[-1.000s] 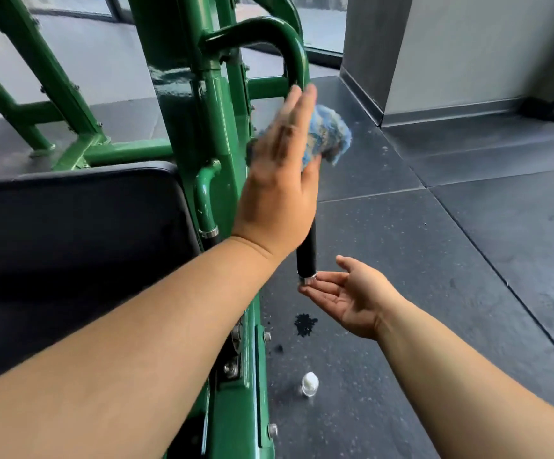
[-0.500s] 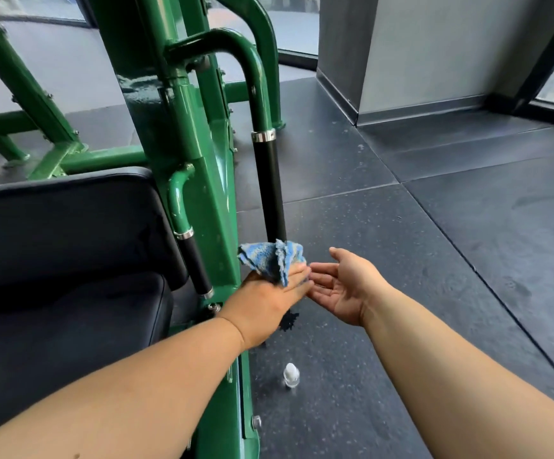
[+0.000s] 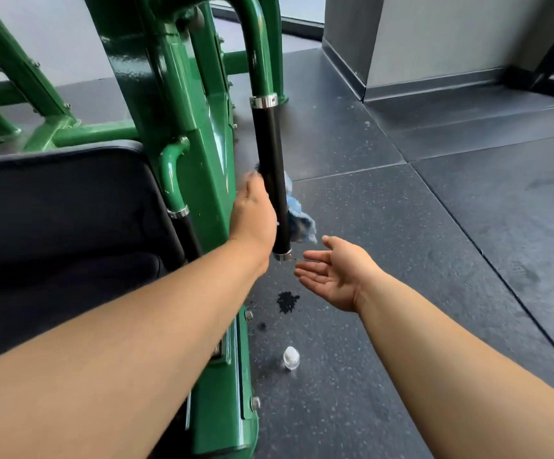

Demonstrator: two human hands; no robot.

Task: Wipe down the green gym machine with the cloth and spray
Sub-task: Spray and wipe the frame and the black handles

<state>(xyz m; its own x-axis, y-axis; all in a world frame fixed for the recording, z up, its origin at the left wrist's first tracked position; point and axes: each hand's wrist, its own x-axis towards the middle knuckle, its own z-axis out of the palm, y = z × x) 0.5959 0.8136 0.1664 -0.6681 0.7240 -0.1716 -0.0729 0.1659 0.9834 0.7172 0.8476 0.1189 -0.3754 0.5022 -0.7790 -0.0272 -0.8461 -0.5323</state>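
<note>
A small spray bottle [image 3: 291, 358] stands on the dark floor [image 3: 418, 293] beside the green gym machine [image 3: 222, 412]. Beyond it our right hand [image 3: 335, 276] hangs palm up, fingers spread and empty, just below the black handle grip [image 3: 270, 154]. Our left hand [image 3: 252, 217] presses the blue cloth [image 3: 300, 223] against that grip. Its fingers are blurred and partly hidden, so we cannot tell their curl.

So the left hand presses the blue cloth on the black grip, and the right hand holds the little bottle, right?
Not quite. The head view shows the right hand empty and open; the little bottle stands on the floor. The left hand does hold the blue cloth against the black grip.
</note>
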